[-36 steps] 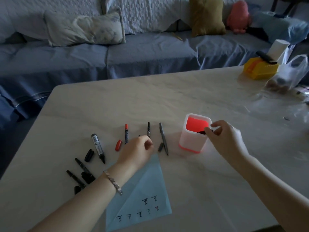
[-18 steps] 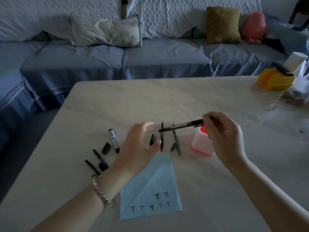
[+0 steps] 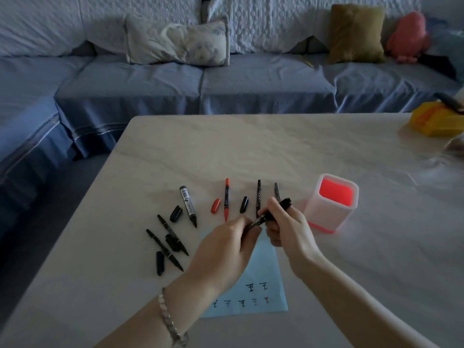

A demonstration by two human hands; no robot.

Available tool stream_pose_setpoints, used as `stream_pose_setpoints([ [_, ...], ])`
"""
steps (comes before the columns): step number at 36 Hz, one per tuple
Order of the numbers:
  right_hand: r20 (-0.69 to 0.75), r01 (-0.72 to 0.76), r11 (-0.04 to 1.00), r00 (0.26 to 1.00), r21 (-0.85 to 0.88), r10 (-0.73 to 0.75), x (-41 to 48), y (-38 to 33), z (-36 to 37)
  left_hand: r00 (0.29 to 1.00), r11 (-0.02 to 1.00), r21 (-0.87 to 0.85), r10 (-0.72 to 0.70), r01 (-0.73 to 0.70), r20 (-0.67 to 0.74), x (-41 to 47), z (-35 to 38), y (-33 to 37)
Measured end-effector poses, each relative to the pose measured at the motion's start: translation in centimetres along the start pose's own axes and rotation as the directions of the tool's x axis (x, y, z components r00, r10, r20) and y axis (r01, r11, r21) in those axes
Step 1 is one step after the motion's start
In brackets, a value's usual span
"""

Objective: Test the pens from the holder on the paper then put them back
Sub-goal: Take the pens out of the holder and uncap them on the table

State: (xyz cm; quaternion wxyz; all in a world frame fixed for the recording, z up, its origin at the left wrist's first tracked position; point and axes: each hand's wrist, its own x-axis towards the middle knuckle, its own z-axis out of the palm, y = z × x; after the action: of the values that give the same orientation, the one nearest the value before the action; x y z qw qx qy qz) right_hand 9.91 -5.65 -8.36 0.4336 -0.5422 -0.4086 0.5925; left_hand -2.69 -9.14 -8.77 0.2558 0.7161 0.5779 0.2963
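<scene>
Both hands hold one black pen [image 3: 272,212] above the top of the blue paper [image 3: 261,280]. My right hand [image 3: 285,226] grips its upper part; my left hand [image 3: 229,249] pinches its lower end. The white holder with a red inside [image 3: 331,205] stands just right of my hands and looks empty. Left of it, uncapped pens lie in a row on the table: a thick black marker [image 3: 187,205], a red pen [image 3: 226,198], a thin black pen [image 3: 258,197], two more black pens [image 3: 167,243]. Loose caps lie among them, one red [image 3: 215,205]. The paper bears several small marks.
A yellow box [image 3: 437,119] sits at the table's far right edge. A blue sofa with cushions [image 3: 175,43] runs behind the table. The table's left edge [image 3: 82,204] drops off beside the pens.
My right hand lifted a black pen out of the holder and brought it left and down. My left hand left the table and took hold of the pen's lower end.
</scene>
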Motion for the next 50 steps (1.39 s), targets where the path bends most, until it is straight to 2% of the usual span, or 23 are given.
stream_pose_setpoints([
  [4,-0.060,-0.095,0.995,0.994,0.005,0.095,0.8,0.6,0.0,0.996,0.993,0.069,-0.092,0.091,0.000,-0.4,0.9,0.0],
  [8,-0.120,-0.155,0.986,0.980,0.058,0.161,1.7,2.3,-0.2,0.969,0.972,0.043,-0.235,0.232,0.082,-0.9,1.5,-0.3],
  [10,-0.237,-0.157,0.974,0.952,0.166,0.194,2.8,2.6,-1.5,0.930,0.938,-0.041,-0.334,0.344,0.157,-1.6,1.6,-1.2],
  [12,-0.331,-0.147,0.970,0.921,0.196,0.207,3.8,2.4,-3.9,0.882,0.893,-0.082,-0.417,0.443,0.220,-2.6,1.3,-2.7],
  [14,-0.290,-0.199,0.973,0.930,0.117,0.225,4.1,2.5,-5.9,0.848,0.865,-0.056,-0.473,0.499,0.241,-3.1,1.0,-4.3],
  [16,-0.193,-0.287,0.957,0.942,-0.044,0.273,3.9,3.2,-6.6,0.832,0.848,-0.054,-0.502,0.527,0.235,-3.2,0.9,-5.1],
  [20,-0.169,-0.349,0.851,0.937,-0.392,0.306,4.0,4.8,-7.1,0.872,0.879,-0.072,-0.453,0.472,0.186,-2.4,1.1,-4.1],
  [24,-0.167,-0.280,0.795,0.960,-0.538,0.224,4.4,5.8,-8.9,0.880,0.881,-0.081,-0.451,0.466,0.152,-1.6,1.4,-3.6],
  [27,-0.164,-0.201,0.675,0.979,-0.710,0.119,4.3,6.0,-10.0,0.859,0.858,-0.117,-0.476,0.501,0.189,-1.3,1.9,-3.6],
  [29,-0.163,-0.188,0.626,0.982,-0.757,0.098,4.4,6.1,-10.3,0.851,0.846,-0.147,-0.479,0.513,0.214,-1.1,2.1,-3.4],
  [35,-0.230,-0.176,0.744,0.973,-0.645,0.031,4.1,7.3,-11.1,0.856,0.814,-0.274,-0.459,0.512,0.238,-1.2,2.3,-3.0],
  [37,-0.231,-0.118,0.716,0.971,-0.689,-0.063,3.8,7.5,-11.1,0.857,0.799,-0.314,-0.457,0.513,0.238,-1.3,2.3,-2.9],
  [40,-0.231,0.033,0.672,0.926,-0.740,-0.300,2.7,7.2,-10.8,0.860,0.783,-0.355,-0.464,0.511,0.214,-1.5,2.1,-2.8],
  [42,-0.148,0.196,0.626,0.879,-0.755,-0.454,1.4,6.6,-10.1,0.865,0.784,-0.367,-0.464,0.501,0.189,-1.6,2.0,-2.5],
  [43,-0.054,0.289,0.576,0.862,-0.764,-0.504,0.8,6.2,-9.6,0.872,0.791,-0.369,-0.456,0.489,0.178,-1.6,2.0,-2.3],
  [45,0.202,0.430,0.435,0.855,-0.791,-0.477,-0.4,5.6,-8.2,0.894,0.820,-0.359,-0.421,0.446,0.151,-1.6,2.1,-1.5],
  [47,0.420,0.542,0.244,0.809,-0.804,-0.411,-1.1,5.7,-6.6,0.919,0.857,-0.332,-0.374,0.394,0.127,-1.5,2.3,-0.5],
  [48,0.479,0.583,0.172,0.775,-0.794,-0.412,-1.2,5.9,-6.0,0.932,0.878,-0.312,-0.342,0.362,0.119,-1.5,2.5,0.0],
  [50,0.510,0.624,0.135,0.728,-0.769,-0.458,-1.2,6.3,-5.0,0.954,0.915,-0.273,-0.278,0.298,0.108,-1.5,2.7,0.9],
])
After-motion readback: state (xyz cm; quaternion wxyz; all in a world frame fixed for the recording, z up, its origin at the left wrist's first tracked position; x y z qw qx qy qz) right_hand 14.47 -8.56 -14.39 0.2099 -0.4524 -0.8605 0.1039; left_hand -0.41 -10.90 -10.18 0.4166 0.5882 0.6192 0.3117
